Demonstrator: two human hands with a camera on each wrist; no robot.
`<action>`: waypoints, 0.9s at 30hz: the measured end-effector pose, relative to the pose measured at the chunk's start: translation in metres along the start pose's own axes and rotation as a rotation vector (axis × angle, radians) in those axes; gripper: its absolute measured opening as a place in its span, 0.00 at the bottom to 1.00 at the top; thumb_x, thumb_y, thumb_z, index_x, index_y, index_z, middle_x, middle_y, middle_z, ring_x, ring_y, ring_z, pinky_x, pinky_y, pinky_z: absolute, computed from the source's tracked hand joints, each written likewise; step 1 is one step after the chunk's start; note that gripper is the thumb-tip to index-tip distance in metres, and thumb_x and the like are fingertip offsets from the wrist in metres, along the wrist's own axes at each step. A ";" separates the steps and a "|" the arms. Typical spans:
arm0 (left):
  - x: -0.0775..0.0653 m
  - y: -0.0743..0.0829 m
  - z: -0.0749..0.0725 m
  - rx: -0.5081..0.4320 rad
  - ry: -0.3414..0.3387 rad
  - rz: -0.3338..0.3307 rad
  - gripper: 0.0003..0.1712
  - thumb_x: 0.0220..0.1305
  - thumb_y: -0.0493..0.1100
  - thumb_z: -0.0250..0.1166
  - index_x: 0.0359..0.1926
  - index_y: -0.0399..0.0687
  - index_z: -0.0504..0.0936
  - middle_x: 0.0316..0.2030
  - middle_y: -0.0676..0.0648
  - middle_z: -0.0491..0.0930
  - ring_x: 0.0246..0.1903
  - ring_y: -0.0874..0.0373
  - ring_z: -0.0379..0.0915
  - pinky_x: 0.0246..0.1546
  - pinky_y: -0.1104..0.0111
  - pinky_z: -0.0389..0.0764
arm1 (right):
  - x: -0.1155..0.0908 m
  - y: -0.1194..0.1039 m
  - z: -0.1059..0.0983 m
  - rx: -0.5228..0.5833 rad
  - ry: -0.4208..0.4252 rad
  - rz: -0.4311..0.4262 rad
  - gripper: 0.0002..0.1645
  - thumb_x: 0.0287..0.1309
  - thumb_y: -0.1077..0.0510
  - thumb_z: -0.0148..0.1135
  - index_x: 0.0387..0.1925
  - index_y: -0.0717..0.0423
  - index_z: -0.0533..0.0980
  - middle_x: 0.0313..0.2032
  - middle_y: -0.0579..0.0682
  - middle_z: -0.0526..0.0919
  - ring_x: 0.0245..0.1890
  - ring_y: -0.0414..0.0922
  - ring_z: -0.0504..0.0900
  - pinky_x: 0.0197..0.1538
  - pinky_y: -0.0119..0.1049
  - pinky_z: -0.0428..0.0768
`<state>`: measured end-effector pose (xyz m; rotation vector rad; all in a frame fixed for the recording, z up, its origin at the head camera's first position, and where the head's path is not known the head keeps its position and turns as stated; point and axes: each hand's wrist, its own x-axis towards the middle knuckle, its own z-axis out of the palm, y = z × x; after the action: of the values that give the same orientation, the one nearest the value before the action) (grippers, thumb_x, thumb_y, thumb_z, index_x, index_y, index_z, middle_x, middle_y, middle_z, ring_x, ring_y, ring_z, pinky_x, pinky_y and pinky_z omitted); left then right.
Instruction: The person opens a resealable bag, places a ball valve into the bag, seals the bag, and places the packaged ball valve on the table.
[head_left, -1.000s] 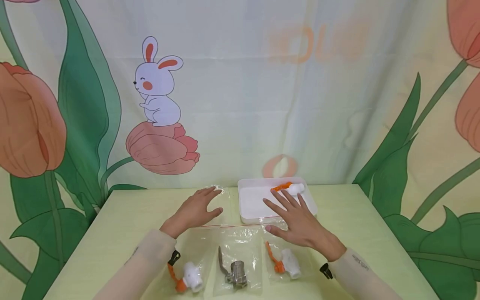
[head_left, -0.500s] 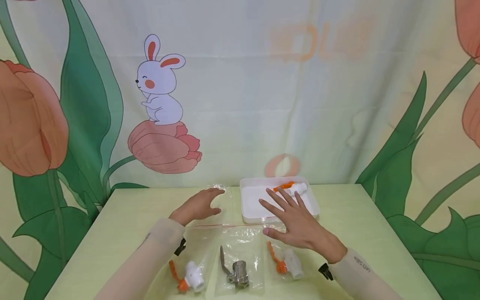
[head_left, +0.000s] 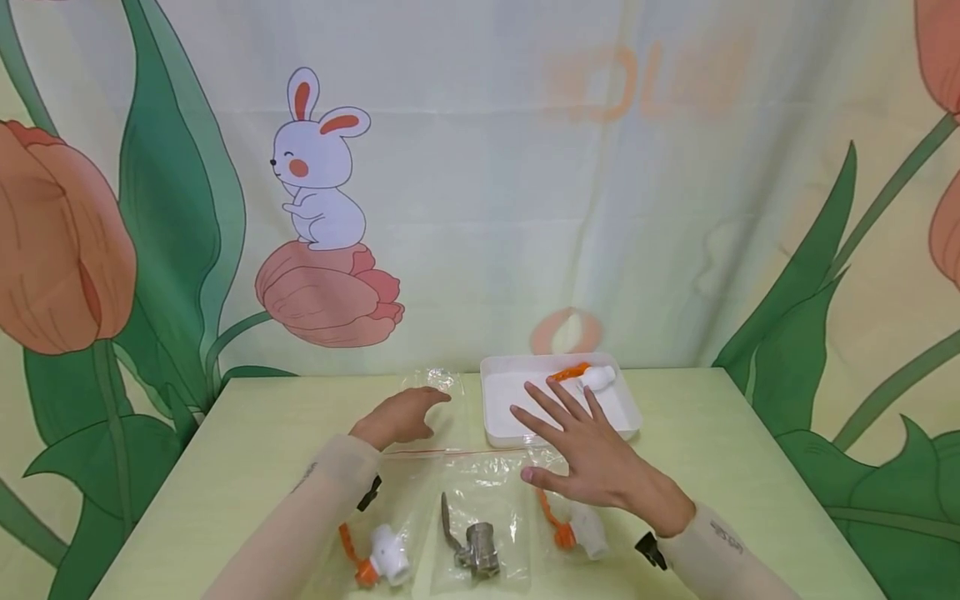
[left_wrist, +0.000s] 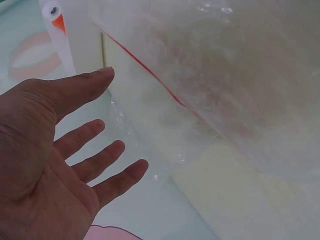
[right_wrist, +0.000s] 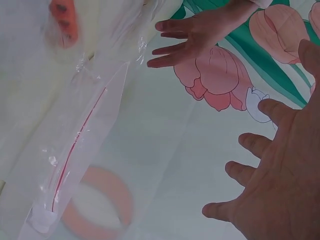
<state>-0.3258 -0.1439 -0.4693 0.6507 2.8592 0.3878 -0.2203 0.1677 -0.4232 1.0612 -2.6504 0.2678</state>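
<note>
My left hand (head_left: 401,417) hovers behind the bagged valves with its fingers extended, next to a clear zip bag (head_left: 453,423) lying flat. My right hand (head_left: 596,454) is spread wide above the front of a white tray (head_left: 510,396), holding nothing. In the tray lies a white ball valve (head_left: 598,377) with an orange handle. Nearer me, three clear bags each contain a ball valve: a white one with orange handle (head_left: 390,554) at left, a grey metal one (head_left: 481,550) in the middle, another white one (head_left: 587,532) at right, partly below my right hand.
The pale yellow-green table (head_left: 247,467) meets a printed curtain (head_left: 465,208) at its back edge. Red-seamed bag mouths lie behind the valves, close to the tray's front wall.
My left hand has shifted slightly right and turned, its fingers drawn closer together. The right hand has moved a little left and down, fingers still spread. The valves stay put.
</note>
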 end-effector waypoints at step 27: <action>-0.003 -0.006 0.024 0.053 -0.062 0.030 0.29 0.49 0.37 0.74 0.55 0.49 0.81 0.49 0.47 0.78 0.47 0.53 0.75 0.56 0.57 0.77 | -0.007 -0.003 0.001 0.037 -0.044 0.007 0.43 0.64 0.26 0.46 0.76 0.32 0.52 0.78 0.43 0.47 0.78 0.52 0.48 0.73 0.68 0.47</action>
<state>-0.3196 -0.1453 -0.4931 0.7025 2.8120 0.2922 -0.2134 0.1696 -0.4263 1.0810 -2.6982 0.3000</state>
